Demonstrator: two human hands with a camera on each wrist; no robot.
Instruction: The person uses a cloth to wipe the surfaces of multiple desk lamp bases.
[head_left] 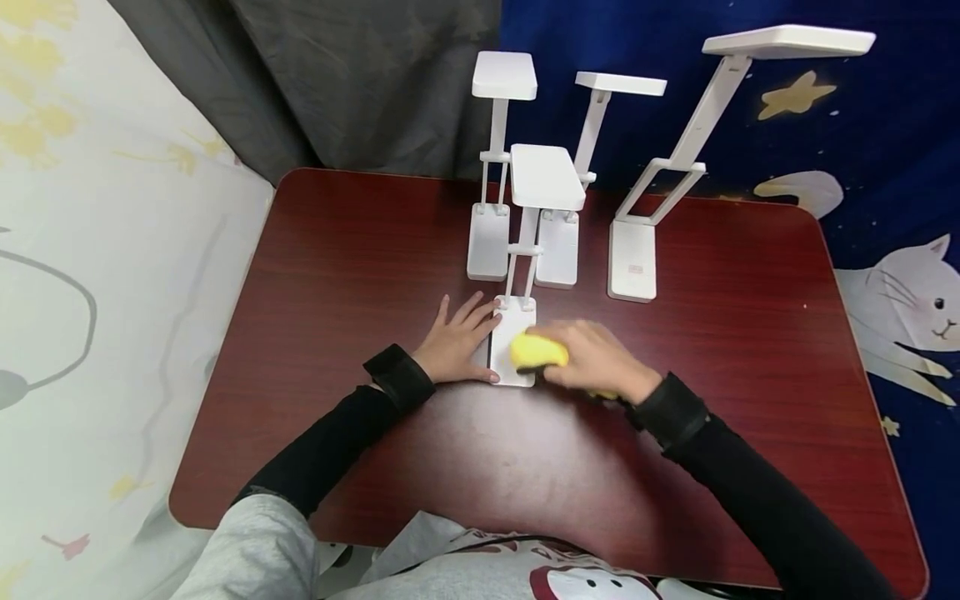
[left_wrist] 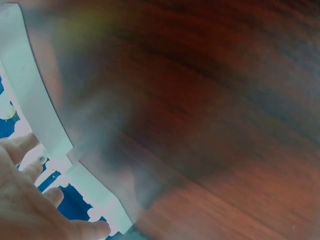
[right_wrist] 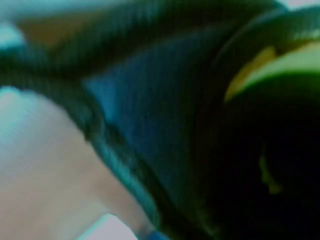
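A white folding desk lamp point(head_left: 547, 177) stands in the middle, its flat base point(head_left: 504, 342) toward the person in the head view. The left hand point(head_left: 455, 343) lies at the base's left side with fingers spread, the thumb and fingertips touching its edge. In the left wrist view, the left hand point(left_wrist: 30, 200) shows at the lower left beside the white lamp. Above or against the base's right side, the right hand point(head_left: 596, 358) grips a yellow-and-black object point(head_left: 540, 352), blurred and of unclear kind. The right wrist view is blurred, with a dark round shape near the lens.
Behind stand three more white desk lamps: one at the left point(head_left: 489, 242), one in the middle point(head_left: 557, 250) and one at the right point(head_left: 632, 258). They rest on a dark red wooden table point(head_left: 337, 250). A grey curtain point(head_left: 375, 83) and a blue patterned cloth point(head_left: 900, 150) hang behind.
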